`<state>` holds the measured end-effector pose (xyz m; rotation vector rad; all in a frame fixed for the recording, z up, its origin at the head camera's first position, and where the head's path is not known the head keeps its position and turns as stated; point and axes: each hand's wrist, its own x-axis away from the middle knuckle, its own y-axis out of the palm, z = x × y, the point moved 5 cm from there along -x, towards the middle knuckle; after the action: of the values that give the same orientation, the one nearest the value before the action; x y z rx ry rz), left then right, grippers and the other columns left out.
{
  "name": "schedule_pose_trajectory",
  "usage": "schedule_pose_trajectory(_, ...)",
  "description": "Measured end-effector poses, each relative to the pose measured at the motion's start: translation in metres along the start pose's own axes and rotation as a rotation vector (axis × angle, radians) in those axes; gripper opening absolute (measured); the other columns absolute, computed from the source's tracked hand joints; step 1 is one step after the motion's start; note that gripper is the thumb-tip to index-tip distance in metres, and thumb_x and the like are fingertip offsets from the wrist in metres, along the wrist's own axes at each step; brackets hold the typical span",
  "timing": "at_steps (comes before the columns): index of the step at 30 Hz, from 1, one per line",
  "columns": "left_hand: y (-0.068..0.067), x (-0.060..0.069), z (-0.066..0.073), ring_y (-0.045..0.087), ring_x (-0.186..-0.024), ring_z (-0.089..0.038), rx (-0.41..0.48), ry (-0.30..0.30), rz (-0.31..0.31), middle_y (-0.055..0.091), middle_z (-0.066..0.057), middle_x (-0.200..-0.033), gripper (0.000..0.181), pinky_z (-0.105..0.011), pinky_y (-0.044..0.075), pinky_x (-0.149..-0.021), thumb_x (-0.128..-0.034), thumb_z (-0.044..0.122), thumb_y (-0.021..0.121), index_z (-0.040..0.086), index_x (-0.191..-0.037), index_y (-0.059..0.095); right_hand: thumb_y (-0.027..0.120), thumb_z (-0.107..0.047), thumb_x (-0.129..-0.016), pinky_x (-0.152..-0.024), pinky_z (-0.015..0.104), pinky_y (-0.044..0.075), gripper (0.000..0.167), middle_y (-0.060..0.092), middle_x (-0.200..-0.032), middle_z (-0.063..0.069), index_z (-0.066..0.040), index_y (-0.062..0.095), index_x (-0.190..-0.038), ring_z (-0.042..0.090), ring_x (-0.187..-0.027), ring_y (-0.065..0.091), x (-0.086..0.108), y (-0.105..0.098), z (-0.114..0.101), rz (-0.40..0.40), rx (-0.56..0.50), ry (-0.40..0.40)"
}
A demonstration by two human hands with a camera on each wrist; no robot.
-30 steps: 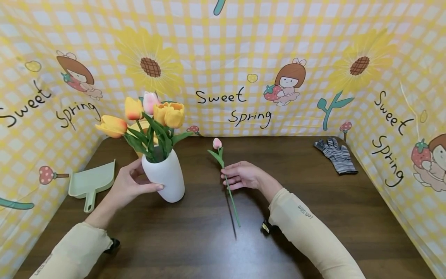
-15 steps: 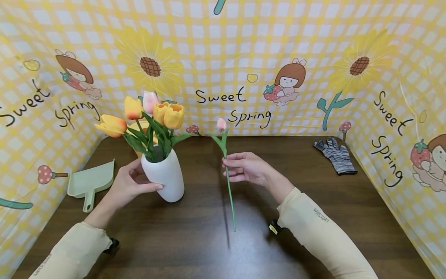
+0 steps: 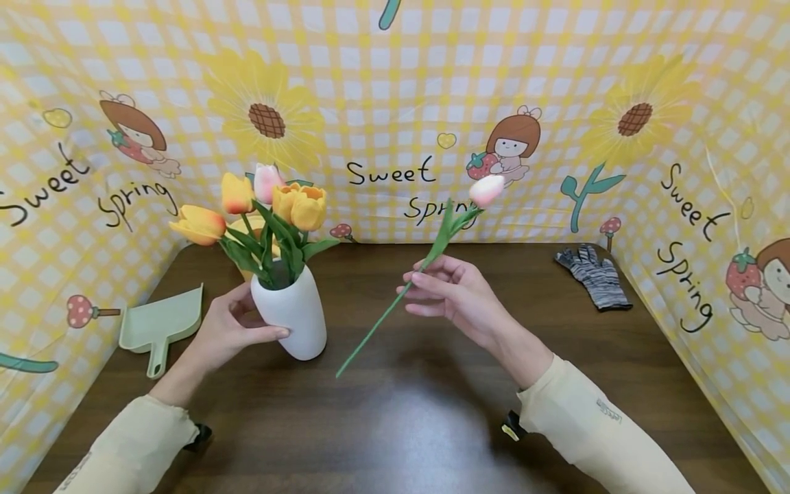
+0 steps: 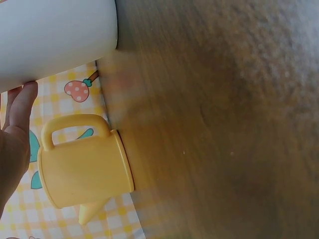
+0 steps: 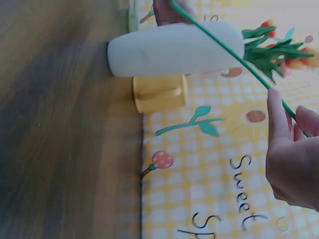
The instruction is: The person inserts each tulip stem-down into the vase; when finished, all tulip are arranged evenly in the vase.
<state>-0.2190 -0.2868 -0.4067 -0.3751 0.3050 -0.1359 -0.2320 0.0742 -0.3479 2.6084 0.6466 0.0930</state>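
Note:
My left hand (image 3: pixel 225 331) holds a white vase (image 3: pixel 291 312) around its side, the thumb across the front and the fingers behind it. Yellow-orange tulips (image 3: pixel 300 204) and a pink one (image 3: pixel 268 183) stand in the vase with green leaves. To the right, my right hand (image 3: pixel 469 298) pinches the green stem of a single pink tulip (image 3: pixel 487 191) above the table. This tulip slants, its bloom up to the right and its stem end down to the left, apart from the vase. In the right wrist view the stem (image 5: pixel 219 42) crosses in front of the vase.
A yellow watering can (image 4: pixel 85 172) stands behind the vase, mostly hidden in the head view. The pale green dustpan (image 3: pixel 163 319) lies at the left, and a grey knitted glove (image 3: pixel 596 278) at the back right. Checked cloth (image 3: pixel 382 103) walls in the brown table (image 3: pixel 370 425).
The right hand has lifted the pink tulip off the table and tilted it, the bloom swinging right and the stem end left. My left hand and the vase have stayed in place.

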Motion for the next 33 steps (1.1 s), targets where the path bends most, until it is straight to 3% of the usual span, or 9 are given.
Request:
schedule_pose_trajectory(7,0.000,-0.001,0.001,0.068,-0.103,-0.019,0.000,0.002,-0.001,0.069,-0.007,-0.117,0.072,-0.032,0.062,-0.078,-0.0730,0.000,0.090,0.013,-0.136,0.058,0.062,0.001,-0.099,-0.084,0.052,0.058,0.013,0.073,-0.106,0.013,-0.006,0.069,-0.107,0.027,-0.100,0.073,0.016,0.015,-0.032,-0.019,0.025,-0.254)
schedule_pose_trajectory(16,0.001,0.000,0.003,0.068,-0.101,-0.018,-0.006,-0.008,-0.004,0.068,-0.007,-0.117,0.070,-0.032,0.062,-0.078,-0.0733,0.001,0.091,0.012,-0.135,0.059,0.066,0.000,-0.097,-0.083,0.052,0.059,0.011,0.073,-0.103,0.015,-0.002,0.067,-0.108,0.030,-0.098,0.073,0.017,0.044,-0.062,-0.087,0.031,-0.523)
schedule_pose_trajectory(21,0.000,0.002,0.005,0.068,-0.104,-0.018,-0.012,-0.027,-0.009,0.067,-0.006,-0.122,0.072,-0.031,0.061,-0.080,-0.0752,0.003,0.090,0.015,-0.138,0.057,0.073,-0.006,-0.094,-0.081,0.051,0.060,0.014,0.072,-0.103,0.014,-0.003,0.070,-0.107,0.027,-0.095,0.073,0.007,0.063,-0.063,-0.103,0.006,-0.582)
schedule_pose_trajectory(25,0.001,0.002,0.005,0.068,-0.106,-0.019,0.006,-0.030,-0.027,0.065,-0.006,-0.126,0.072,-0.031,0.060,-0.083,-0.0769,0.002,0.088,0.017,-0.140,0.056,0.070,-0.001,-0.095,-0.081,0.050,0.060,0.011,0.073,-0.103,0.014,-0.004,0.070,-0.105,0.028,-0.095,0.073,-0.002,0.074,-0.060,-0.100,-0.007,-0.626)
schedule_pose_trajectory(33,0.002,0.003,0.005,0.067,-0.108,-0.018,0.013,-0.039,-0.031,0.065,-0.006,-0.126,0.070,-0.031,0.060,-0.083,-0.0776,0.002,0.088,0.016,-0.139,0.056,0.068,0.005,-0.094,-0.080,0.054,0.059,0.013,0.071,-0.104,0.023,-0.001,0.070,-0.106,0.025,-0.096,0.073,-0.010,0.090,-0.049,-0.070,0.094,-0.677)
